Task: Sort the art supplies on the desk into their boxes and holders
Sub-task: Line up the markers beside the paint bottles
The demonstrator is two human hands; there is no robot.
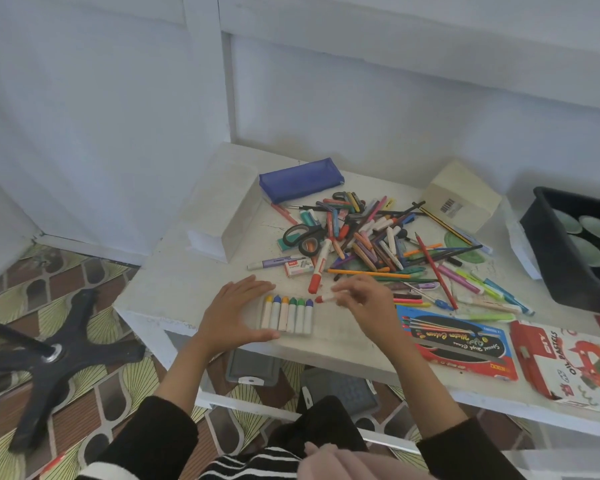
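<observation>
Crayons lined up at the front edge of the desk (184, 289).
Left hand (236, 311) lies flat, fingers straight, holding nothing, just left of the crayon row (286, 315). Right hand (364, 299) pinches a red crayon (324, 299) just right of the row.

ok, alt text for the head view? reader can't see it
A person's right hand pinches a red-tipped white pastel stick just right of a row of six white pastel sticks with coloured tips on a white desk, while the flat left hand rests at the row's left side. Behind them lies a jumbled pile of pens, markers and scissors.
</observation>
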